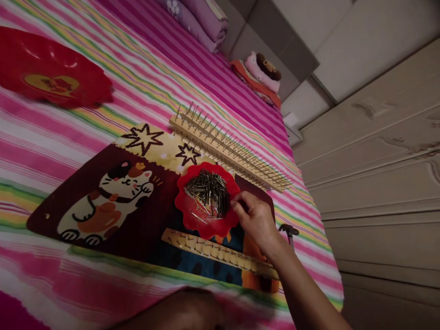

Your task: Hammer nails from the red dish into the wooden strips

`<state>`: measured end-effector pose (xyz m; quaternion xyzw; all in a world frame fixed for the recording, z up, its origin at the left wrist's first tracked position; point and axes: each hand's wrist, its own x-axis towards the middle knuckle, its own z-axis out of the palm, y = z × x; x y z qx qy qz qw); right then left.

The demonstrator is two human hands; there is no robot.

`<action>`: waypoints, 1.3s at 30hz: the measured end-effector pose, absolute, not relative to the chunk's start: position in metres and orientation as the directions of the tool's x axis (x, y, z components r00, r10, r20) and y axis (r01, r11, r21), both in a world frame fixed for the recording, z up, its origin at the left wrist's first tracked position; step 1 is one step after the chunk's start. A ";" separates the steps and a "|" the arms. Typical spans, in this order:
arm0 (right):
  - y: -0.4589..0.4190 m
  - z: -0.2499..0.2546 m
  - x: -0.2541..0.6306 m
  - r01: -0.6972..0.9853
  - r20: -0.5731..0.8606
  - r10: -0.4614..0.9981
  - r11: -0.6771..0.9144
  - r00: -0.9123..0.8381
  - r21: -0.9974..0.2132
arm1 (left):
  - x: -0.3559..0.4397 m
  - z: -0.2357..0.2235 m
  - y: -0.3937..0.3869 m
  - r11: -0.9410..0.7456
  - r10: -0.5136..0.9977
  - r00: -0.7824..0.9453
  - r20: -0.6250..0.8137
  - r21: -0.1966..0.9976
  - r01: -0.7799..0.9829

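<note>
My right hand (256, 220) reaches to the right rim of a red scalloped dish (182, 206) that holds a heap of metal nails (209, 192). Its fingers are curled and pinched at the heap's edge; what they grip is too small to make out. Beyond the dish lies a wooden strip (237, 158) with rows of nails standing in it. A second wooden strip (213, 251) with holes lies in front of the dish. All rest on a dark cat-print mat (113, 201). My left hand is out of sight; a blurred limb (178, 311) shows at the bottom edge.
The mat lies on a pink striped bedspread (51, 146). A larger red dish (48, 68) sits far left. Folded bedding (206, 20) and soft toys (263, 71) lie at the bed's head. A dark tool handle (289, 230) pokes out beside my wrist. Cream cabinets (381, 160) stand on the right.
</note>
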<state>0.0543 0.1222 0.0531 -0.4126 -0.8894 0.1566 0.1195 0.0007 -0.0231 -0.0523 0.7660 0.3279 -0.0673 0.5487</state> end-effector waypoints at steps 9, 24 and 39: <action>0.091 0.044 0.084 0.617 0.070 0.669 0.717 -0.740 -0.324 | -0.002 -0.044 -0.018 -0.149 0.368 0.763 -0.531 0.777 0.612; 0.084 0.047 0.074 0.653 -0.179 0.631 0.749 -0.755 -0.113 | -0.002 -0.041 -0.017 -0.133 0.375 0.773 -0.512 0.795 0.592; 0.063 0.048 0.054 0.679 -0.148 0.662 0.712 -0.734 -0.180 | -0.006 -0.038 -0.017 -0.161 0.373 0.769 -0.518 0.780 0.604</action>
